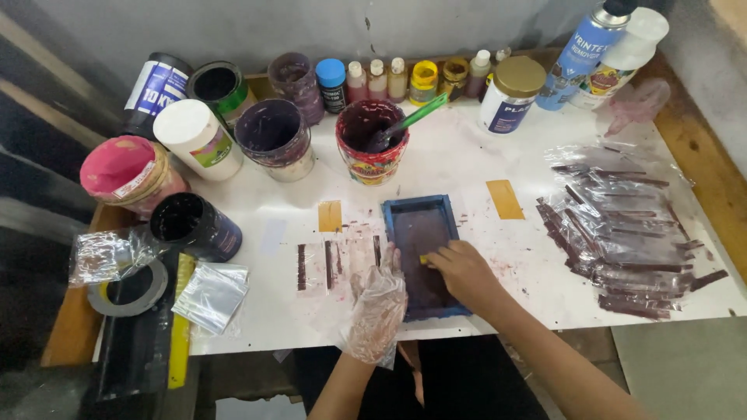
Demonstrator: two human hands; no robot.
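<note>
**Two hands on a blue printing frame**

The white tabletop [467, 167] carries a blue rectangular screen frame [421, 253] at its near edge. The plastic-gloved left hand [378, 305] lies flat, fingers spread, against the frame's left rail. The bare right hand [464, 272] pinches a small yellow piece [424, 260] on the mesh. Purple-striped plastic bags [622, 229] lie right; a paint-smeared bucket [371, 140] stands behind.

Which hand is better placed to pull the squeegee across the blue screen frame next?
Right. The bare right hand already grips the small yellow squeegee on the blue screen frame; the gloved left hand only rests at its left edge.
</note>
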